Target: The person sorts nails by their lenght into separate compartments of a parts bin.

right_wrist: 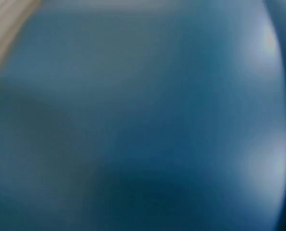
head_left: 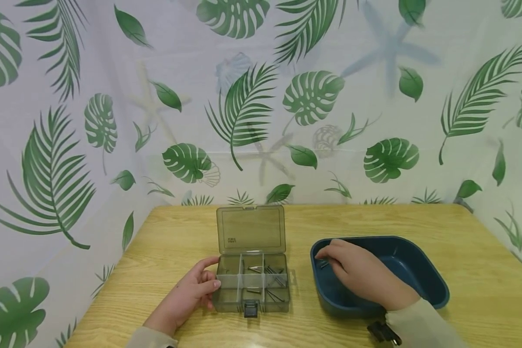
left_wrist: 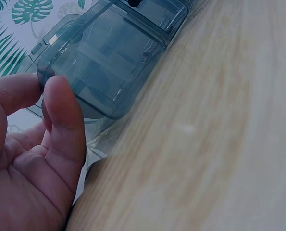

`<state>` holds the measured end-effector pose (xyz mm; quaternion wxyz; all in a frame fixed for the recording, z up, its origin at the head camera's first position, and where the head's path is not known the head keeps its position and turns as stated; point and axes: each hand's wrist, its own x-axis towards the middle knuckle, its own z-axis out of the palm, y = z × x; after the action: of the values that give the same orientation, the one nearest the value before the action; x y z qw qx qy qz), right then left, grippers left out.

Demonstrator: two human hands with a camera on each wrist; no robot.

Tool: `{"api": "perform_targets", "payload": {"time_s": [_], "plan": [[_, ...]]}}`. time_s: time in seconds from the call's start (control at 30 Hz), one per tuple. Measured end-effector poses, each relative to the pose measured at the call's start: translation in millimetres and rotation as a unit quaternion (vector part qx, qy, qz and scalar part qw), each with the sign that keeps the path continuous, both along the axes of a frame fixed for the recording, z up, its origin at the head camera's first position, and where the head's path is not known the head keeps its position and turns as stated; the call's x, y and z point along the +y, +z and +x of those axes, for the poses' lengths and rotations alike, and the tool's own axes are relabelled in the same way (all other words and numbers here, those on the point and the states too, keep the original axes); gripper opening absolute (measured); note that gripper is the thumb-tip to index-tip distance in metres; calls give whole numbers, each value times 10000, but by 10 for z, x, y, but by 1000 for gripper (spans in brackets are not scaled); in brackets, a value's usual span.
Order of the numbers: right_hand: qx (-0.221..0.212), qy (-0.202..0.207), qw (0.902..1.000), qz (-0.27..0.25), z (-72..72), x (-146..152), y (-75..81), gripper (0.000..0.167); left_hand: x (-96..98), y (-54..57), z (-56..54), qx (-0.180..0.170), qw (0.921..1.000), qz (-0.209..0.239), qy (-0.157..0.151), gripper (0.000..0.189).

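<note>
A clear grey compartment box (head_left: 251, 282) stands on the table with its lid (head_left: 251, 230) raised. Thin metal nails or screws (head_left: 275, 296) lie in several of its compartments. My left hand (head_left: 189, 295) holds the box's left side, thumb on the near rim; the left wrist view has thumb and fingers about the box's corner. To the right is a dark blue plastic basin (head_left: 411, 270). Inside its left end, my right hand (head_left: 358, 270) reaches down, fingers bent, beside small metal pieces (head_left: 324, 264). Its fingertips are partly hidden. The right wrist view is blurred, showing only the basin wall (right_wrist: 181, 96).
The wooden table (head_left: 182, 232) carries both containers. A leaf-patterned cloth (head_left: 261, 96) hangs behind it and along the sides. A latch (head_left: 250, 308) juts from the box's front, and a clear tab (head_left: 292, 278) from its right side.
</note>
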<state>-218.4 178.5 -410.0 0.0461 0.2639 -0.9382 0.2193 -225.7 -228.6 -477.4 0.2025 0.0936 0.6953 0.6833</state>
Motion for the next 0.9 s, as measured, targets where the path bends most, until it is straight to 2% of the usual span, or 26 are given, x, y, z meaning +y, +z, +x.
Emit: {"api": "perform_targets", "payload": {"time_s": [0.23,0.57,0.73,0.9], "plan": [[301,273,9991,105,-18,-307,49,26,20,15,17,32,10000,-7,-57,66],[145,625,9978,194,-79,-802,115,24,12,32,15,61,10000,1,-25,67],[223,796,9965,160,-123,-1010,118,26,19,32,13,61,10000,-22,-12,67],[318,738,9965,222,-177,-1183,118,26,23,37,17,41,10000,-12,-3,67]]}}
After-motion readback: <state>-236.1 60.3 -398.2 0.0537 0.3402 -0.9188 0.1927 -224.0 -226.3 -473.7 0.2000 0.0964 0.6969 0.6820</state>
